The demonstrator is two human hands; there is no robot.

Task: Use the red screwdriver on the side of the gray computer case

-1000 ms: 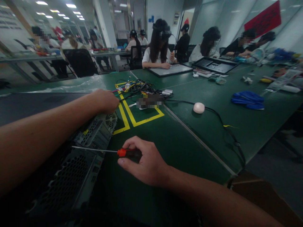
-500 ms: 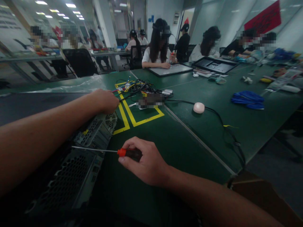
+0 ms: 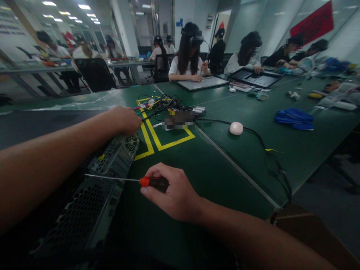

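Observation:
My right hand [image 3: 174, 191] is closed round the dark handle of a screwdriver [image 3: 144, 181] with an orange-red collar. The thin shaft points left, across the perforated rear panel of a computer case [image 3: 81, 210]. My left hand [image 3: 126, 120] is by the far end of the case, next to its small round fan grille. Its fingers are curled down at the cables, and whatever they hold, if anything, is hidden. Tangled black cables [image 3: 171, 102] lie on the green table [image 3: 219, 176] just beyond that hand.
Yellow tape [image 3: 174, 144] marks the table. A pink rounded object [image 3: 236, 128] touches a black cable running right. Farther right lies a blue bundle [image 3: 294, 119]. Across the table, people sit near a flat panel [image 3: 202, 83] and a black frame [image 3: 255, 78]. Clear plastic film [image 3: 92, 100] lies behind the case.
Both my hands and the screwdriver have stayed where they were. Across the table, a hand of a seated person now shows over the black frame.

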